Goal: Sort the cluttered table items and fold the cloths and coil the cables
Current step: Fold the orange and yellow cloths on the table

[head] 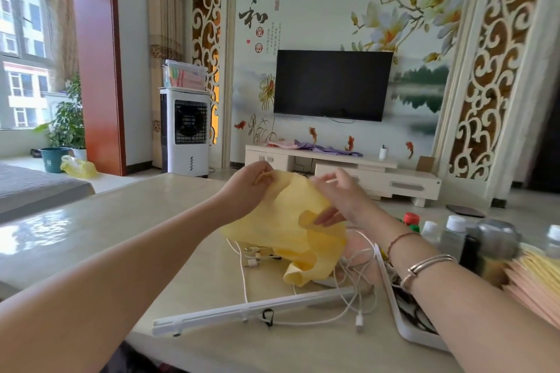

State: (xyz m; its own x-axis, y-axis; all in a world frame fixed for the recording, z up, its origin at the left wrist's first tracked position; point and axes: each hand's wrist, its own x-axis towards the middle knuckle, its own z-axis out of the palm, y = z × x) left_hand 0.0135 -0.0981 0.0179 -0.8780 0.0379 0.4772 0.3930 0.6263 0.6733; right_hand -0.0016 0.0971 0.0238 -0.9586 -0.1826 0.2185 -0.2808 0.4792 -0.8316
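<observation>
A yellow cloth [285, 218] hangs in the air above the table's middle, its lower end drooping onto the table. My left hand [248, 188] pinches its upper left edge. My right hand [339, 200] holds the cloth's right side, thumb under a curled flap. Tangled white cables [348, 275] lie on the beige table [136, 221] beneath the cloth, one plug end near the front.
A white rail [251, 310] lies across the table front. A white tray [403, 321] with dark items sits at right under my forearm. Bottles and jars [454, 236] stand at the right, beside a pink and yellow stack [533, 285].
</observation>
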